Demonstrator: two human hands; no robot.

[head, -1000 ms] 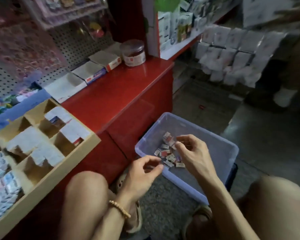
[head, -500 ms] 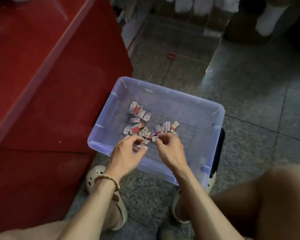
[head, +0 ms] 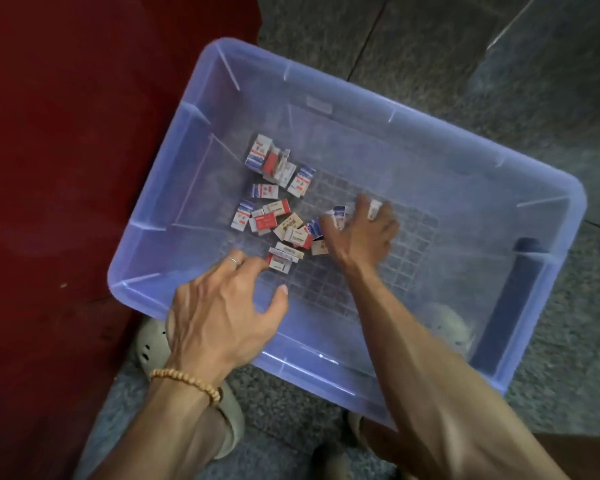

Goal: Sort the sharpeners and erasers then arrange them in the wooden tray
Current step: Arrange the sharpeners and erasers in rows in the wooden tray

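While both hands reach down into the translucent blue plastic bin [head: 534,209] standing on the speckled grey floor [head: 551,98], the small wrapped erasers [head: 278,216] lie loose on the bin's gridded bottom, most of them in a scattered cluster left of centre. A second small group [head: 278,164], in red, white and blue wrappers, lies just beyond the main cluster toward the far wall. The left hand [head: 222,306] hovers over the near left part of the bin, fingers spread and relaxed, gripping nothing; its fingertips are at or just beside a white-wrapped piece [head: 281,261] at the near edge of the cluster, and contact cannot be confirmed owing to motion blur. A ring shows on one finger and a beaded bracelet [head: 187,379] sits on the wrist. The right hand [head: 361,233] lies over the right side of the cluster with fingers curled downward onto the pieces; a white piece [head: 374,207] shows between two fingers and a blue-and-white piece [head: 340,214] at the thumb side, so it appears to be gathering several. A red cabinet [head: 66,168] stands against the bin's left side. Pale clog shoes [head: 153,344] show beneath the bin's near edge. The wooden tray is out of view.
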